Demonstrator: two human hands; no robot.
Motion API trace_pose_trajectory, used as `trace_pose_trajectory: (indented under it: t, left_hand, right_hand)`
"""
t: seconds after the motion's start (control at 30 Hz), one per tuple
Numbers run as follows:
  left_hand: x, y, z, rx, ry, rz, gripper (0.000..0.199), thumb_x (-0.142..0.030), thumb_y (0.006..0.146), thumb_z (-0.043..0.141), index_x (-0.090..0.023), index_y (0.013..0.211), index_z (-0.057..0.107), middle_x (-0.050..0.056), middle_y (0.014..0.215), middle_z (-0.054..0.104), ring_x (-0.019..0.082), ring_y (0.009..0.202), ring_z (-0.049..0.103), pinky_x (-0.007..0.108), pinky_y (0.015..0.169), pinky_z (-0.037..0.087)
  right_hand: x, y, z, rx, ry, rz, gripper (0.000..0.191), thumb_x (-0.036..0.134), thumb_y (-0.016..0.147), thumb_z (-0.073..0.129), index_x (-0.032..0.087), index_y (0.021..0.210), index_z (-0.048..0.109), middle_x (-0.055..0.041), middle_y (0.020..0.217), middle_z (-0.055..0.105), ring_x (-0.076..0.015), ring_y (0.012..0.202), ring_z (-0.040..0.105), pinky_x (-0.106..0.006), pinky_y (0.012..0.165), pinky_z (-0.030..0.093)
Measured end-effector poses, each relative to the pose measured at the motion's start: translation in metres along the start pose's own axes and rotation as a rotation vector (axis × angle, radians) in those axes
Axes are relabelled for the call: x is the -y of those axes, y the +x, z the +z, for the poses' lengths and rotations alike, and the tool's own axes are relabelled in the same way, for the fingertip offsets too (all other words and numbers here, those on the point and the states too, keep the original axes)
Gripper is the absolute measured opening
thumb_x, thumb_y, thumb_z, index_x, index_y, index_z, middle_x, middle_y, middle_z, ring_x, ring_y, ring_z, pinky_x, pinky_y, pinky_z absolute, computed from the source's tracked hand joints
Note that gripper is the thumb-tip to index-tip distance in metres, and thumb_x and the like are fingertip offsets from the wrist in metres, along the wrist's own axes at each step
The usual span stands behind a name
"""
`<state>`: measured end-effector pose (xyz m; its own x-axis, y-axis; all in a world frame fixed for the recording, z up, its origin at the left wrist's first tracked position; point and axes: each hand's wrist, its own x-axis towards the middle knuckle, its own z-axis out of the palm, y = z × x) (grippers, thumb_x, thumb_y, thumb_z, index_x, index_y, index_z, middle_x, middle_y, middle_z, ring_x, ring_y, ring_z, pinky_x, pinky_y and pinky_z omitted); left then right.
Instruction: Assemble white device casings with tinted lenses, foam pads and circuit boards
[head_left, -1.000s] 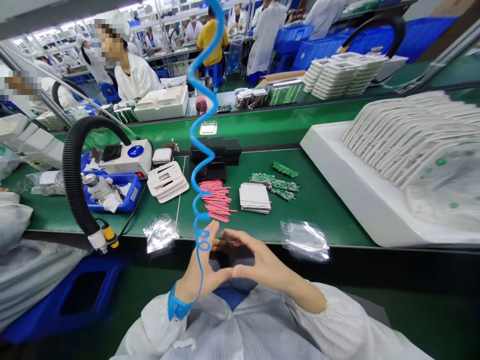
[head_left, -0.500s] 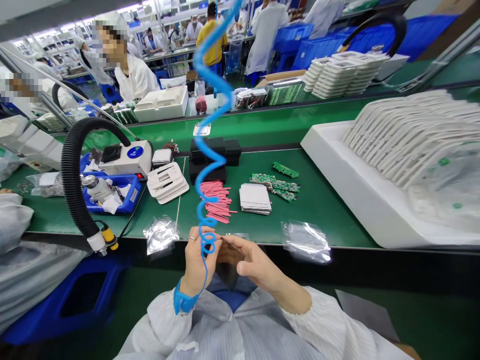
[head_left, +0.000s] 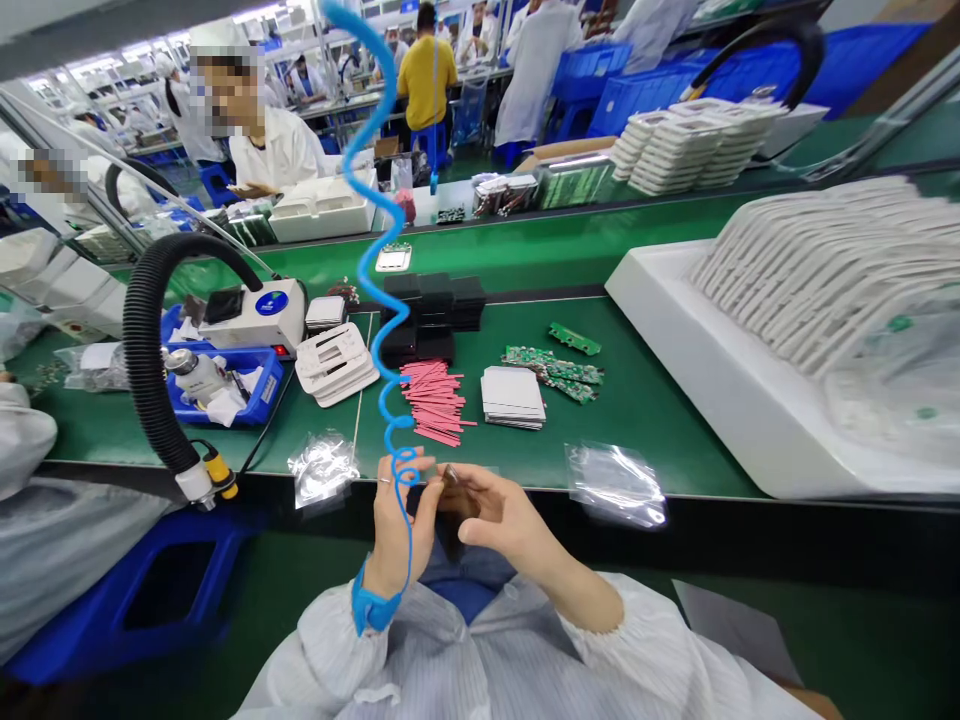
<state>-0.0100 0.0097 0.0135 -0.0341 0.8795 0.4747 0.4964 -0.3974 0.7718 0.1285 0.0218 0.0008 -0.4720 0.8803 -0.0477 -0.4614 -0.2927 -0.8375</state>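
Just past the bench's front edge, my left hand (head_left: 397,540) and my right hand (head_left: 514,520) hold a thin dark glossy panel (head_left: 451,525) between them. The left fingers pinch its upper left edge. My right thumb and fingers are closed along the other side. The panel is tilted, and the fingers hide part of it. A blue coiled cord (head_left: 382,215) hangs in front and runs down to the blue wrist strap (head_left: 373,605) on my left wrist. Pink strips (head_left: 435,405) lie in a pile beyond my hands, with a stack of white square plates (head_left: 513,398) to their right.
Green circuit boards (head_left: 559,372), black blocks (head_left: 431,310) and white frames (head_left: 337,365) lie on the green bench. Clear plastic bags (head_left: 615,485) rest at its front edge. A black hose (head_left: 146,350) arches at left; a large white tray (head_left: 675,370) stands at right.
The dark panel has been turned and now looks narrower, with my right thumb shifted slightly left. The blue coiled cord has swung to the left.
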Motion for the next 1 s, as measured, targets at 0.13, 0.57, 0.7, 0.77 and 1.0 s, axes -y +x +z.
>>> trace_pose_trajectory:
  t: [0.13, 0.57, 0.7, 0.77, 1.0]
  left_hand:
    - [0.006, 0.001, 0.003, -0.018, 0.004, 0.136, 0.032, -0.007, 0.084, 0.050, -0.025, 0.109, 0.061, 0.009, 0.113, 0.057, 0.019, 0.108, 0.051, 0.035, 0.083, 0.048]
    - [0.046, -0.007, -0.041, -0.426, 0.312, -0.330, 0.017, -0.028, 0.087, 0.042, -0.018, 0.080, 0.053, 0.001, 0.071, 0.055, 0.014, 0.067, 0.056, 0.028, 0.065, 0.047]
    - [0.089, 0.002, -0.091, -0.477, 0.563, -0.388, 0.010, -0.026, 0.077, 0.051, -0.017, 0.079, 0.057, 0.004, 0.070, 0.053, 0.023, 0.079, 0.053, 0.044, 0.079, 0.043]
    - [0.095, 0.012, -0.102, -0.430, 0.659, -0.378, 0.020, -0.026, 0.072, 0.058, -0.016, 0.089, 0.060, 0.007, 0.077, 0.056, 0.029, 0.089, 0.052, 0.050, 0.085, 0.039]
    - [0.090, 0.097, -0.072, -0.182, 0.745, -0.170, 0.032, -0.027, 0.083, 0.050, -0.017, 0.112, 0.059, 0.014, 0.116, 0.056, 0.029, 0.112, 0.045, 0.045, 0.093, 0.037]
  right_hand:
    - [0.006, 0.001, 0.006, 0.074, 0.062, -0.020, 0.050, 0.033, 0.061, 0.081, 0.025, 0.106, 0.064, -0.0051, 0.107, 0.066, -0.0209, 0.097, 0.064, -0.041, 0.094, 0.046]
    - [0.008, 0.005, -0.006, -0.243, 0.001, -0.072, 0.051, 0.050, 0.060, 0.077, 0.021, 0.101, 0.067, -0.0100, 0.098, 0.070, -0.0229, 0.087, 0.066, -0.040, 0.087, 0.050]
    - [0.018, 0.003, -0.021, -0.330, 0.009, -0.051, 0.051, 0.053, 0.057, 0.077, 0.021, 0.096, 0.070, -0.0089, 0.093, 0.072, -0.0211, 0.084, 0.066, -0.032, 0.079, 0.053]
    - [0.019, 0.002, -0.025, -0.346, 0.009, -0.040, 0.051, 0.054, 0.057, 0.077, 0.022, 0.096, 0.071, -0.0086, 0.091, 0.072, -0.0203, 0.082, 0.067, -0.029, 0.076, 0.054]
    - [0.023, -0.006, -0.021, -0.252, -0.080, -0.084, 0.051, 0.057, 0.065, 0.069, 0.021, 0.100, 0.071, -0.0086, 0.086, 0.070, -0.0181, 0.073, 0.064, -0.028, 0.071, 0.053]
